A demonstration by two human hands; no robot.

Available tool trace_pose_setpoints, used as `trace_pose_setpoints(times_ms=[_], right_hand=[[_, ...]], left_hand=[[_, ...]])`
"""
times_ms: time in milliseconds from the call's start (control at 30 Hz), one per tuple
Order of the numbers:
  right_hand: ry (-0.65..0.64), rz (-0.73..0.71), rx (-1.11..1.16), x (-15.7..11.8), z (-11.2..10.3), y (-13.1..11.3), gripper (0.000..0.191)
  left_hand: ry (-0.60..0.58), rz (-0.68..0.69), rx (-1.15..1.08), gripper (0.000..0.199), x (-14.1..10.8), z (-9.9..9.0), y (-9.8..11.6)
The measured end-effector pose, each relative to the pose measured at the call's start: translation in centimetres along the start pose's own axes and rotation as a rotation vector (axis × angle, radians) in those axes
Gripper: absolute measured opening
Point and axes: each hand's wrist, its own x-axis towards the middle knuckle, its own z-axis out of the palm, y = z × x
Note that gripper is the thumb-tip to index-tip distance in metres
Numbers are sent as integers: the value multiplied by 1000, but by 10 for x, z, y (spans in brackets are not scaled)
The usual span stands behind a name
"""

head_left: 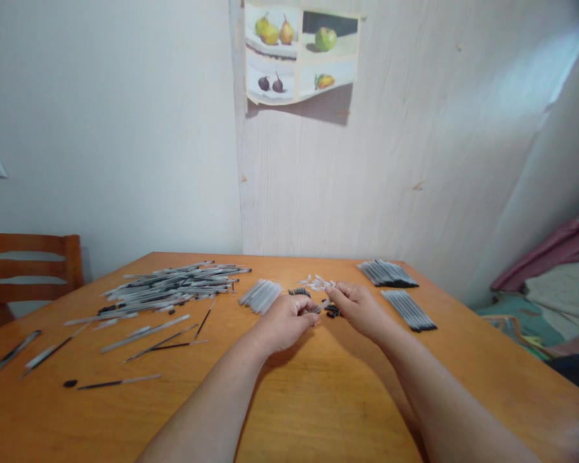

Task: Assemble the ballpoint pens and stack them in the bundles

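My left hand (289,321) is closed near the middle of the table, its fingers pinched round a thin, pale tube-like piece whose tip shows at the fingertips. Close by on the right, my right hand (354,307) has its thumb and fingers pressed together; whatever they hold is too small to make out. Small black caps (332,310) lie between the hands. Behind them are small clear pieces (317,281) and a short row of dark parts (299,292). A stack of clear tubes (260,295) rests just behind my left hand.
On the wooden table (318,399), a large heap of pens (174,286) lies at the left, with loose refills (171,346) before it. Two neat pen bundles (387,273) (409,310) lie at the right. A wooden chair (29,267) stands beyond the left edge.
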Motion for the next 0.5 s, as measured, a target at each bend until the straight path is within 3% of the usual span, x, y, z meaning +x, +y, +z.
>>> trace_pose_setpoints(times_ms=[167, 267, 333, 500], right_hand=[[-41, -6, 11, 2, -1, 2, 51], [5, 16, 51, 0, -6, -4, 52], [23, 34, 93, -1, -9, -7, 50], [-68, 85, 201, -3, -9, -13, 38]], left_hand=[[-31, -13, -19, 20, 0, 0, 2], [-53, -41, -77, 21, 0, -2, 3], [-59, -68, -125, 22, 0, -3, 4], [-81, -111, -211, 24, -2, -5, 5]])
